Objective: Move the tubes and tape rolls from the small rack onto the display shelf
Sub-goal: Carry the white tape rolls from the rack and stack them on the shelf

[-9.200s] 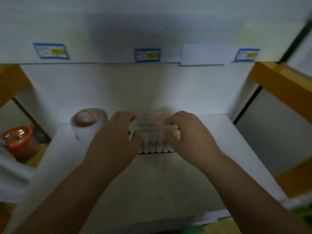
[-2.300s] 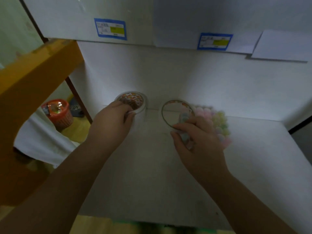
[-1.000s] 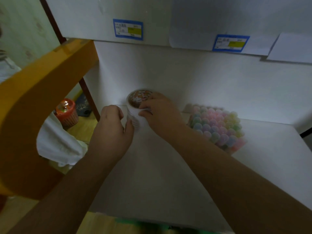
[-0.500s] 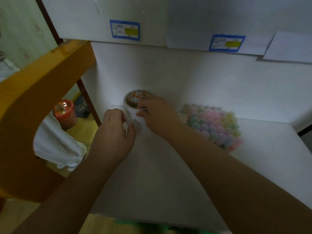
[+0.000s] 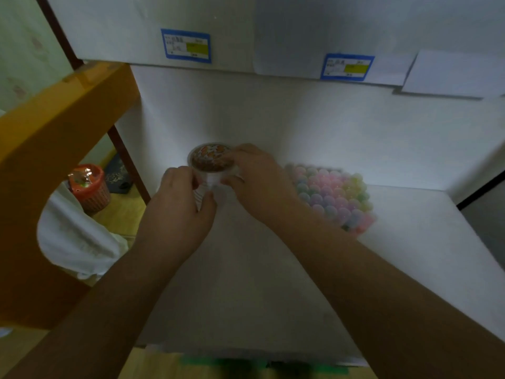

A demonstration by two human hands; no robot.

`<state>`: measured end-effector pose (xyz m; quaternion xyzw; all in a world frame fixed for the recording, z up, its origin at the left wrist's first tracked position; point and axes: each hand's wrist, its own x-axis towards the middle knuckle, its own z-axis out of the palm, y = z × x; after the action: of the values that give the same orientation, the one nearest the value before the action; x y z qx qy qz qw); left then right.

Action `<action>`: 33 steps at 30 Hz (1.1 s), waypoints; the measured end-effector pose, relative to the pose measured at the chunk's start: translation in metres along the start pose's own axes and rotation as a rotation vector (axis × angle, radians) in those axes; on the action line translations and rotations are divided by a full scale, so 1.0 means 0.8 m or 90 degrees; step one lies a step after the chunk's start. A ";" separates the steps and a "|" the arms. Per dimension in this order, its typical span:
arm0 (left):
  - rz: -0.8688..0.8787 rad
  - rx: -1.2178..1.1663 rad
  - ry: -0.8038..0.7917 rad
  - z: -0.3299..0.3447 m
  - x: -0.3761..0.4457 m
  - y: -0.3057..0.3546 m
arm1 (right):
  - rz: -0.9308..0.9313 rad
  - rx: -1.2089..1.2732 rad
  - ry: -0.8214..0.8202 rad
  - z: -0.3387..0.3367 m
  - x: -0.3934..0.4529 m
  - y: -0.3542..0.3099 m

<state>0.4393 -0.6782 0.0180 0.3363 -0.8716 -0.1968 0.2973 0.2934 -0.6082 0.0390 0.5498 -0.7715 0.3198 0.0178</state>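
Note:
A stack of white tape rolls (image 5: 210, 165) with an orange-brown patterned top stands at the back left of the white display shelf (image 5: 246, 283). My left hand (image 5: 181, 212) grips the stack's near side low down. My right hand (image 5: 258, 181) holds its right side near the top, fingers curled round the upper roll. A bundle of tubes (image 5: 332, 194) with pastel pink, green, yellow and blue caps lies to the right of my right hand, caps facing me. The small rack is out of view.
An orange wooden frame beam (image 5: 52, 149) runs along the left. Beyond it sit an orange basket (image 5: 88, 187) and white cloth (image 5: 73, 239) on the floor. Blue price labels (image 5: 186, 45) hang on the upper shelf edge. The shelf's right wall (image 5: 486, 170) is near.
Over the last second both hands stayed on the tape stack at the back left; my left hand moved up closer to it. Earlier, my right hand carried a thin roll over onto the stack.

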 end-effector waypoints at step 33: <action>0.374 -0.175 -0.325 0.126 -0.311 0.470 | 0.408 -0.201 0.180 -0.365 -0.615 0.114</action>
<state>0.3457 -0.2270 0.0515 -0.0295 -0.9419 -0.2953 0.1571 0.3151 -0.0291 0.0414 0.2219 -0.9339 0.2589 0.1075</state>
